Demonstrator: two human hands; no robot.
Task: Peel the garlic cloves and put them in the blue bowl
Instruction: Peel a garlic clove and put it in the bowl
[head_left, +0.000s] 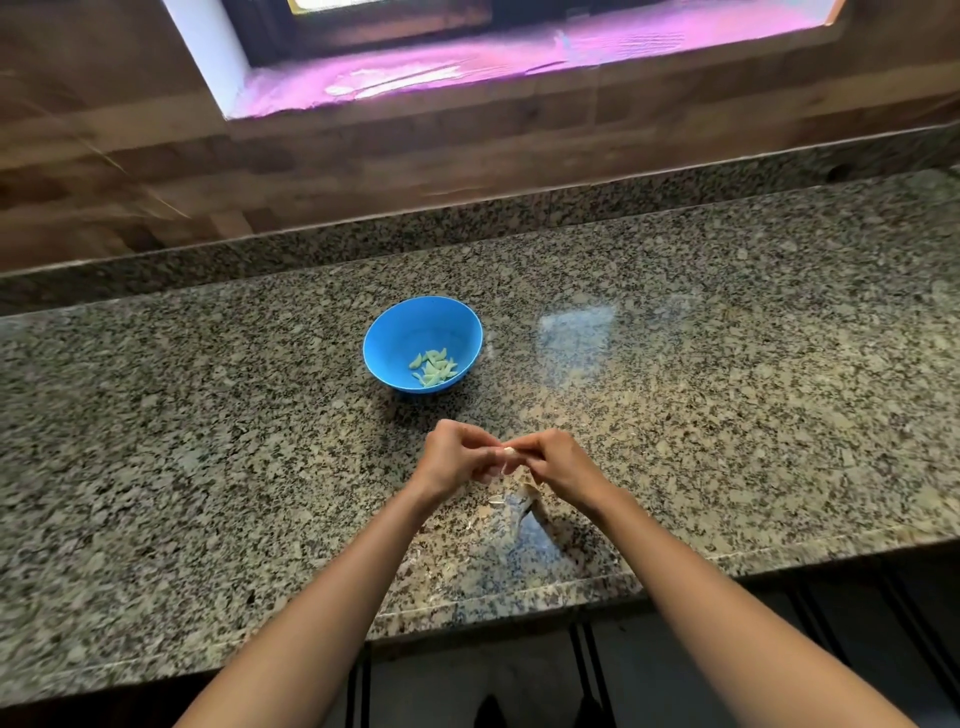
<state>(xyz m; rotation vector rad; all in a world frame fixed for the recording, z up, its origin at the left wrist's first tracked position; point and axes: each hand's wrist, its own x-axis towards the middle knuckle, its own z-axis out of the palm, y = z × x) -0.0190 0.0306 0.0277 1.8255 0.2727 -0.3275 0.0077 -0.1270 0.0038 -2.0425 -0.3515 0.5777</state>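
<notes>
While our left hand (454, 457) and right hand (558, 465) pinch one garlic clove (509, 453) between them at frame centre, the blue bowl (395, 322) sits just above on the desk (208, 415). A slipping nail could, we judge, drop it among the husks (519, 501).

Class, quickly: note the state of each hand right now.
Left hand: closed, pinching the garlic clove.
Right hand: closed, pinching the same garlic clove from the other side.

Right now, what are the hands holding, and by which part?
A garlic clove, pinched at its left end by the left hand and at its right end by the right hand.
</notes>
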